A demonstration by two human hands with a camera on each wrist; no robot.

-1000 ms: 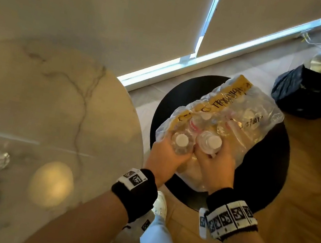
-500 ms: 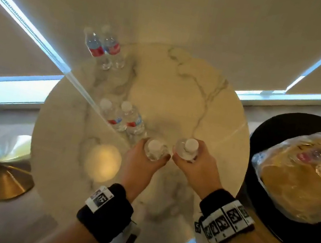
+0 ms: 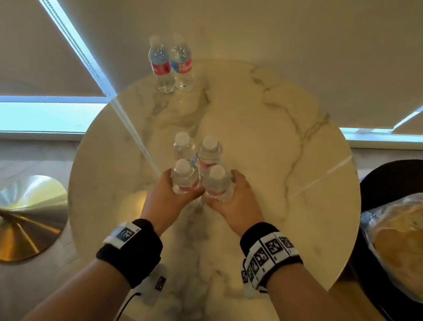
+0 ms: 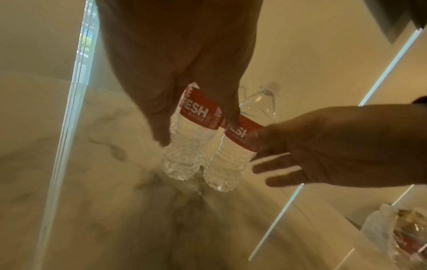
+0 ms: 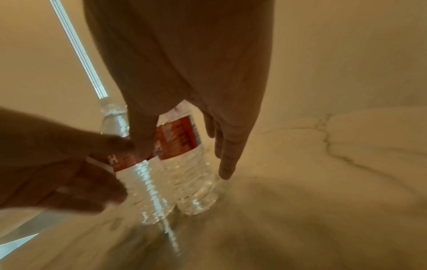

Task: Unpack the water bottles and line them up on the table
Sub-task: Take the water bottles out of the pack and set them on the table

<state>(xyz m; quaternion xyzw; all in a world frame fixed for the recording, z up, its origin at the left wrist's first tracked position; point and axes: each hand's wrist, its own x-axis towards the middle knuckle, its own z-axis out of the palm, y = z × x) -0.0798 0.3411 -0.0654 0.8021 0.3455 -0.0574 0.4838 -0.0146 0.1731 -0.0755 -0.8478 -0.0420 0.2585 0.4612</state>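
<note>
Marble with grey veins forms the round table top seen from the head camera. Near its middle the left hand is wrapped around one clear water bottle, and the right hand is wrapped around a second bottle just beside it. Directly behind them stand two more bottles, upright and close together, and another pair stands at the far edge. At the right, a black side table bears the torn plastic pack.

From the left wrist, the left hand has thumb and fingers closed on the red label of its bottle, whose base looks to meet the marble. The right hand grips the neighbouring bottle, the two touching.

From the right wrist, the right hand pinches its bottle at the label with outer fingers extended; the left hand clasps the other bottle.
</note>
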